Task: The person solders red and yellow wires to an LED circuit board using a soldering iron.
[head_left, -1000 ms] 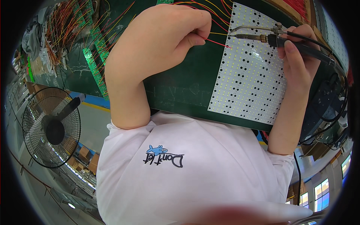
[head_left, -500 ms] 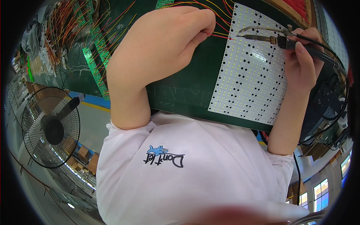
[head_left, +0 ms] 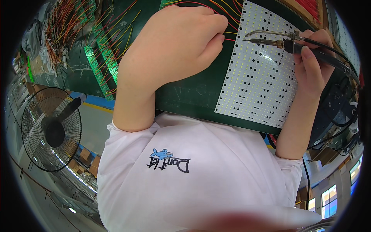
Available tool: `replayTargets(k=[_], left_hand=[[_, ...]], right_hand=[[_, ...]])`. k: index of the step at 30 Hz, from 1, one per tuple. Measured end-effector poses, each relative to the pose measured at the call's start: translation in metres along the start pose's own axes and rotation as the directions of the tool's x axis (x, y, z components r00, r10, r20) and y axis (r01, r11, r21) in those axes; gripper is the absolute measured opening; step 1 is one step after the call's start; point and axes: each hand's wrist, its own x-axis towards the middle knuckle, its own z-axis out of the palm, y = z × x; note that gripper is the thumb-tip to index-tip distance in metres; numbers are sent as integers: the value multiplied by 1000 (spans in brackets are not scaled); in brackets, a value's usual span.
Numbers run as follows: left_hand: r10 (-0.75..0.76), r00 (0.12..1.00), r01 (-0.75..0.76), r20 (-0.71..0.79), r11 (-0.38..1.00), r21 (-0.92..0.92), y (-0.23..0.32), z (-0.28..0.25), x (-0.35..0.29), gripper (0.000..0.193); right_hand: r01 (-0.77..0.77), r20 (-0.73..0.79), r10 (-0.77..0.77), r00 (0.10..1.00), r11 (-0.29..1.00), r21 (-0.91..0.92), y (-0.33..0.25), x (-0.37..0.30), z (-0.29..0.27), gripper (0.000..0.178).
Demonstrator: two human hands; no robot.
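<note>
A white LED circuit panel [head_left: 255, 77] with rows of small yellowish chips and black dots lies on the green tabletop [head_left: 185, 94]. My right hand [head_left: 315, 62] grips a soldering iron [head_left: 288, 44] with a thin metal feed tube [head_left: 266, 33] fixed along it. The iron's tip is over the panel's upper left part. My left hand [head_left: 193, 36] is closed at the panel's left edge, pinching a red wire [head_left: 229, 40] whose end reaches the panel. A yellow wire [head_left: 230, 33] runs beside it. The fingertips of my left hand are partly hidden.
Green circuit strips [head_left: 98, 73] with red and yellow wires lie at the left, near a thick wire bundle [head_left: 62, 34]. A black fan [head_left: 52, 129] stands beyond the table's left end. Black cables [head_left: 349, 69] trail from the iron at the right.
My left hand has shifted slightly right, toward the panel, with the wire. The iron has stayed almost in place, its tip a little lower.
</note>
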Motion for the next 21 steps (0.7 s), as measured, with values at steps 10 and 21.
replayTargets(k=[10,21], left_hand=[[10,1000,-10,-2,999,-33,-3,1,0,12],[2,1000,-2,-8,1000,-25,-3,1,1,11]], right_hand=[[-4,-30,5,1000,1000,6,-2,0,-1,15],[6,67,-3,998,999,-44,1,-2,-1,26]])
